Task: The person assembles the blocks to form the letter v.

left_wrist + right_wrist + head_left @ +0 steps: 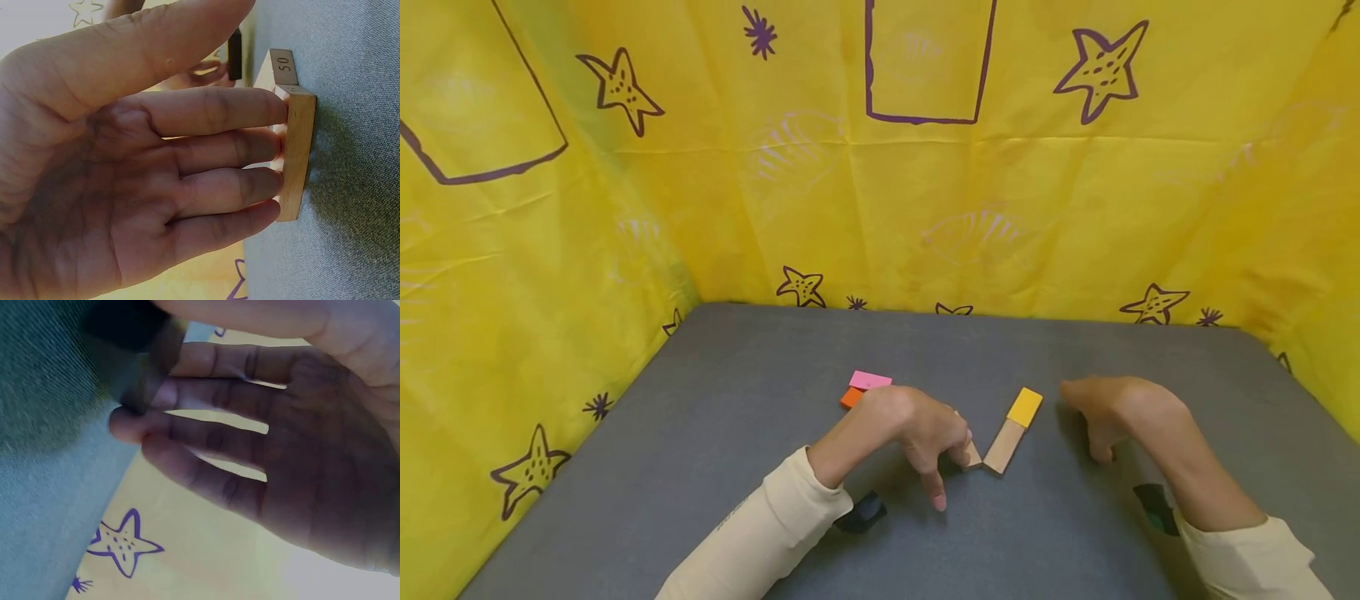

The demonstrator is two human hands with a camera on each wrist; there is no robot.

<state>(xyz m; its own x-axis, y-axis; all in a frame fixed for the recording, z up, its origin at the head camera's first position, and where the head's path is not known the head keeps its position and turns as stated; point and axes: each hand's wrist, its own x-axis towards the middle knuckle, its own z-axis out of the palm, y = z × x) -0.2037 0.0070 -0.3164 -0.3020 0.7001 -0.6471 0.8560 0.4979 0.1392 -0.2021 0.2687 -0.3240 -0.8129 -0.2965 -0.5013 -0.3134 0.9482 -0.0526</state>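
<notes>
Left hand [928, 429], fingers straight, touches a wooden block [297, 156] on the table [760, 358], yellow block [1025, 408] at its two o'clock; right hand [1123, 412], at three, pinches a dark block [128, 331]. Arranging, it seems; next calls for gentle placing.

on the table [737, 392], blocks [1004, 447] lie between hands [921, 425] [1126, 408].

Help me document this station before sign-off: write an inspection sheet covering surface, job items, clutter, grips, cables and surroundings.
Surface: grey tabletop.
Job items: left plain block and right plain block forming a V; yellow block at the latter's far end; pink block beside orange block.
Clutter: nothing seen.
Grips: left grip touches left plain block; right grip appears to hold a blurred dark object.
Cables: nothing seen.
Surroundings: yellow cloth with starfish drawings.
</notes>
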